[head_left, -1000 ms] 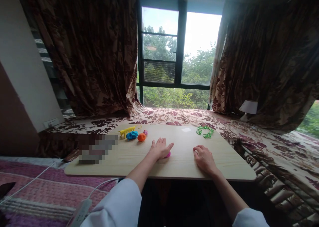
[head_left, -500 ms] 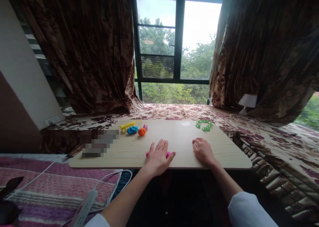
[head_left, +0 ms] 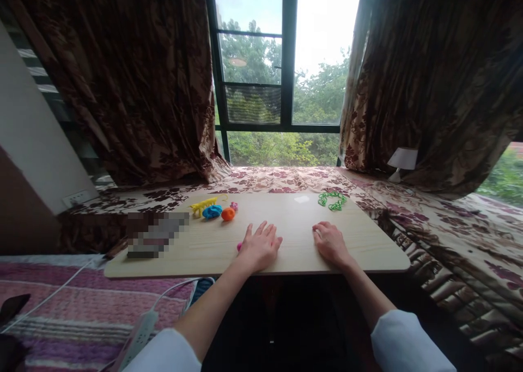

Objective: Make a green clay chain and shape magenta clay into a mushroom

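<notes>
Our left hand [head_left: 261,250] lies spread over 1 pink piece [head_left: 239,247] on the table [head_left: 368,255], its left end showing; our right hand [head_left: 330,242] rests curled, and we cannot tell whether it pinches anything.

Bright pink rounded lump [head_left: 239,246]: mostly hidden by the bare left hand [head_left: 260,248].
Dark flat object [head_left: 157,237]: pixelated, identity unclear.
Small pink knobbly piece [head_left: 233,206]: too tiny to identify.
White oblong power strip [head_left: 141,334]: cut off below.
</notes>
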A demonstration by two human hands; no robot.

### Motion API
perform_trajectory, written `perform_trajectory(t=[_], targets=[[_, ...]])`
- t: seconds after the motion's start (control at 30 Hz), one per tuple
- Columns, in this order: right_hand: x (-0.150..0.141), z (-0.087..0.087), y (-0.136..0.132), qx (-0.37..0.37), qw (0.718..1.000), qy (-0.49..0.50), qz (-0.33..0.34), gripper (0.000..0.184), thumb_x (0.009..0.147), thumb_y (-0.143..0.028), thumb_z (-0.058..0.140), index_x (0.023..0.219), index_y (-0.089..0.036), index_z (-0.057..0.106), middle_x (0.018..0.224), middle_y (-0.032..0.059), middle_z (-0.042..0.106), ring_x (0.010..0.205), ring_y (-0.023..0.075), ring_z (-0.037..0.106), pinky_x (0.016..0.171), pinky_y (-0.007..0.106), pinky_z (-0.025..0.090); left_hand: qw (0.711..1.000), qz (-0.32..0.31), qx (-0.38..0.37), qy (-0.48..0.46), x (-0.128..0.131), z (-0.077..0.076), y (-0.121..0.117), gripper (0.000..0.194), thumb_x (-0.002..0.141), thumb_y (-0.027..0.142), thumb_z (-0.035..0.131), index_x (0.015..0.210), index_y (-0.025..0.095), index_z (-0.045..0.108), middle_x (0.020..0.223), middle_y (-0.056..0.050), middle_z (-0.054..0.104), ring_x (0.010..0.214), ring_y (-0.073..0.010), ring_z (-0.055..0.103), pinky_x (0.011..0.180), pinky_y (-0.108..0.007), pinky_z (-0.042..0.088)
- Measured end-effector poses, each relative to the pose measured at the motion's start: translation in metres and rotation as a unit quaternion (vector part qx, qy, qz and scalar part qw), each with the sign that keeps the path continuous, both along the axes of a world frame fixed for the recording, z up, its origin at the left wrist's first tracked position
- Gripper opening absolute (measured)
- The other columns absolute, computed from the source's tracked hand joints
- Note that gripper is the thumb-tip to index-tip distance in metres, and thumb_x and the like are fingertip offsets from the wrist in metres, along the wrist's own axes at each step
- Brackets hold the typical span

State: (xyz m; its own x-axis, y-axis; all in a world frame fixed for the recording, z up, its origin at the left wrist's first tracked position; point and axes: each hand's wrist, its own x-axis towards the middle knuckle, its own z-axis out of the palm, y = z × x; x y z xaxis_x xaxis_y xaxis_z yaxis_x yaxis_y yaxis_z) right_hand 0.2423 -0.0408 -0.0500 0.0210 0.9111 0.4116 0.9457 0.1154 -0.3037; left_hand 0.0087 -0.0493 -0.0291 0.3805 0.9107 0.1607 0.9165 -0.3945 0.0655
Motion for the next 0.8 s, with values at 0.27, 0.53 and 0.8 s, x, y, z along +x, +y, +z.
perform_trajectory(t=[0.27,0.53,0.8], targets=[[-0.001,0.001,-0.003,-0.003,1.000,-0.002,0.001,0.025,0.085,-0.025,0.042,0.100,-0.023,0.062,0.108,0.0050,0.057,0.097,0.0185,0.049,0.086,0.028,0.030,1.000,-0.010,0.017,-0.016,-0.003,-0.004,-0.027,0.055,0.088,0.045,0.010,0.136,0.024,0.026,0.143,0.001,0.027,0.134,-0.0173,0.011,0.107,-0.043,-0.002],[-0.001,0.000,0.002,0.011,1.000,0.003,0.004,0.024,0.084,-0.025,0.043,0.098,-0.023,0.062,0.106,0.0040,0.058,0.096,0.0181,0.050,0.085,0.027,0.031,0.995,0.079,-0.056,-0.036,0.011,0.010,0.070,0.058,0.083,0.054,0.016,0.126,0.024,0.041,0.138,-0.009,0.036,0.127,-0.0282,0.029,0.098,-0.055,0.020],[0.002,-0.002,0.003,0.020,1.000,0.020,0.013,0.023,0.084,-0.026,0.043,0.097,-0.024,0.062,0.107,0.0034,0.058,0.096,0.0184,0.050,0.087,0.027,0.030,0.996,0.084,-0.008,-0.032,-0.032,0.022,0.087,0.055,0.087,0.046,0.017,0.129,0.015,0.037,0.143,-0.010,0.025,0.133,-0.0214,0.016,0.106,-0.041,0.011]])
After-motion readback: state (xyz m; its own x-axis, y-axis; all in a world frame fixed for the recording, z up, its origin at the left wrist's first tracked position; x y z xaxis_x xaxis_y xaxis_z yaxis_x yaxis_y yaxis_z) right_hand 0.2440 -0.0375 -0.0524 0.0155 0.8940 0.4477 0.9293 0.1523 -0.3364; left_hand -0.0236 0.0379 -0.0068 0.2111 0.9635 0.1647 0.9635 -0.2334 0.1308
